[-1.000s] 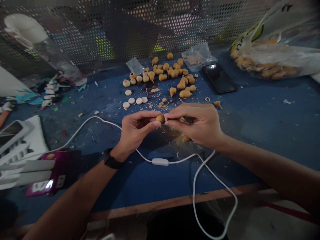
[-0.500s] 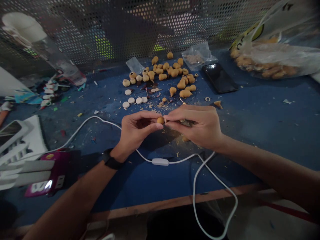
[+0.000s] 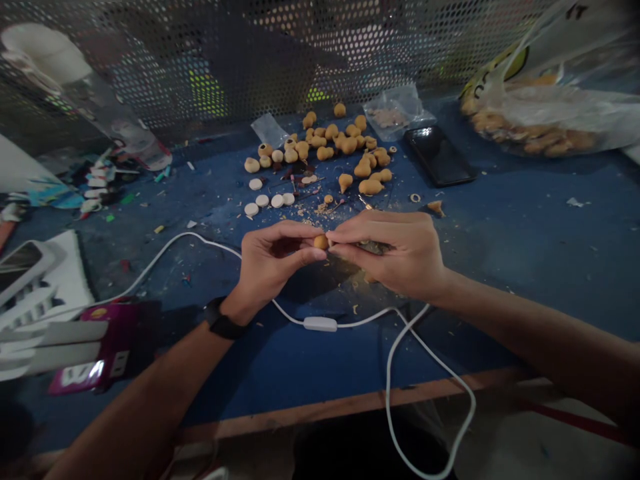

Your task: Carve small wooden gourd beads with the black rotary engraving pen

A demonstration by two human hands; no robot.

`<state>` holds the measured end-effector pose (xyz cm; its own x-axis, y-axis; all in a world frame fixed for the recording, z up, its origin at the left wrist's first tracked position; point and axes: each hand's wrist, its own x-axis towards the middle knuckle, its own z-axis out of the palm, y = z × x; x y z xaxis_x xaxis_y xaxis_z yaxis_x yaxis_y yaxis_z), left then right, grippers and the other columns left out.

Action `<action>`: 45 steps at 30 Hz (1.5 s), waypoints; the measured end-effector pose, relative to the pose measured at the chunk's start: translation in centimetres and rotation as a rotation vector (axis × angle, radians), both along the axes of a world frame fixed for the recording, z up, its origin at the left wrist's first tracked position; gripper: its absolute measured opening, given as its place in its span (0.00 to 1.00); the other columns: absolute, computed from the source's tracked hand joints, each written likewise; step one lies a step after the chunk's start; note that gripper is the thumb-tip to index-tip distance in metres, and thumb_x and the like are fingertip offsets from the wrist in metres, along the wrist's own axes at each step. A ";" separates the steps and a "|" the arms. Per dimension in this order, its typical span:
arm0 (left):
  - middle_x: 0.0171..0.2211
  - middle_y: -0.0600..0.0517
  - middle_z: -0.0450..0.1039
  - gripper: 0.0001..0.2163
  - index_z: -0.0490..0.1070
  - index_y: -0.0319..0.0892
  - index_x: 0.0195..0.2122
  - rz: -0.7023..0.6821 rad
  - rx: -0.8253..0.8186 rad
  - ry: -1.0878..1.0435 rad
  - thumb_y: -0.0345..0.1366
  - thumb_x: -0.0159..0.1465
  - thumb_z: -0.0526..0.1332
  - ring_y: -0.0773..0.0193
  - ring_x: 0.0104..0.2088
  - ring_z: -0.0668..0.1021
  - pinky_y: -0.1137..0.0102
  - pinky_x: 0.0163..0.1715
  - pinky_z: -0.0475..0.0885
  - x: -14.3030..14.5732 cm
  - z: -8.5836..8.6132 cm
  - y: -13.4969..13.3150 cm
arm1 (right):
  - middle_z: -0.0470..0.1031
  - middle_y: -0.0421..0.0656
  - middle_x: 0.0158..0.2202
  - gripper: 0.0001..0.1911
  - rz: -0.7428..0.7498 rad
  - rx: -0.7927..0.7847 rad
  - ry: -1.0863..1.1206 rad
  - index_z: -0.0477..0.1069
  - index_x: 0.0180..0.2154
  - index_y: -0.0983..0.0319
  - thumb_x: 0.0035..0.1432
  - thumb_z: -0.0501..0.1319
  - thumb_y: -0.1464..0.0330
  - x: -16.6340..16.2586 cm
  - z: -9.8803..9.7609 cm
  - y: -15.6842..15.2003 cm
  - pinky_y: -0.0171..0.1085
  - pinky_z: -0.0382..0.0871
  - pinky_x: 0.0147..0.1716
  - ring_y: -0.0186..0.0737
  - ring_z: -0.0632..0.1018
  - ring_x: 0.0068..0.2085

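Observation:
Between the thumb and fingertips of my left hand [image 3: 270, 260] is a small tan gourd piece [image 3: 321, 242], rounded on the side I can see. My right hand [image 3: 405, 250] is closed in a pinch against the right side of that piece. A tiny pale bit shows at its fingertips, too small to name. Beyond both hands lie several small tan gourds [image 3: 349, 145], some cut open at the top. White discs [image 3: 277, 201] rest to their left, and pale shavings [image 3: 323, 210] are scattered just past my fingers.
A white cable [image 3: 367, 325] with an inline switch [image 3: 321, 324] loops in front of my hands. At the right are a black phone [image 3: 440, 157] and a plastic bag of gourds [image 3: 540, 127]. A bottle [image 3: 120, 120] and a purple power strip [image 3: 95, 373] stand left. A perforated panel [image 3: 230, 60] closes the back.
Almost nothing differs. Both hands keep their pinch on the same spot, and the view has shifted very slightly.

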<state>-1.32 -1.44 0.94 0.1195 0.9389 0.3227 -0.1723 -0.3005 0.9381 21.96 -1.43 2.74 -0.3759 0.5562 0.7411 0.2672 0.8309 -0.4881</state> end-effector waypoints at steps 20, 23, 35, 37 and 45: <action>0.33 0.50 0.91 0.18 0.95 0.51 0.38 -0.004 -0.002 -0.007 0.45 0.48 0.94 0.61 0.33 0.90 0.69 0.38 0.89 0.0 0.0 -0.1 | 0.94 0.39 0.46 0.08 -0.021 0.011 -0.015 0.88 0.47 0.49 0.76 0.74 0.71 0.0 0.1 -0.1 0.43 0.90 0.44 0.44 0.93 0.45; 0.34 0.49 0.92 0.19 0.95 0.51 0.37 -0.003 -0.015 0.012 0.46 0.48 0.94 0.60 0.33 0.90 0.68 0.38 0.90 0.0 0.0 0.0 | 0.94 0.38 0.46 0.08 -0.024 0.010 -0.013 0.88 0.47 0.49 0.76 0.74 0.70 0.0 0.1 -0.2 0.44 0.91 0.44 0.44 0.94 0.45; 0.33 0.50 0.91 0.19 0.94 0.50 0.36 0.008 -0.028 0.017 0.46 0.47 0.94 0.61 0.33 0.89 0.68 0.37 0.89 0.0 0.1 -0.1 | 0.93 0.38 0.46 0.09 -0.028 0.004 -0.029 0.88 0.47 0.48 0.76 0.73 0.70 0.0 0.0 -0.1 0.43 0.91 0.45 0.44 0.93 0.45; 0.34 0.50 0.91 0.19 0.94 0.51 0.36 0.010 -0.026 0.023 0.47 0.48 0.94 0.60 0.33 0.89 0.68 0.38 0.89 -0.1 0.1 -0.1 | 0.93 0.38 0.46 0.08 -0.034 -0.028 -0.039 0.88 0.46 0.47 0.77 0.72 0.69 0.0 0.0 -0.1 0.45 0.91 0.45 0.45 0.93 0.45; 0.35 0.48 0.91 0.19 0.93 0.48 0.36 -0.004 -0.038 0.052 0.49 0.49 0.93 0.57 0.34 0.90 0.63 0.39 0.90 -0.2 -0.1 -0.2 | 0.93 0.39 0.45 0.07 -0.053 -0.057 -0.056 0.88 0.46 0.47 0.78 0.71 0.66 0.0 -0.3 -0.3 0.47 0.89 0.44 0.46 0.93 0.45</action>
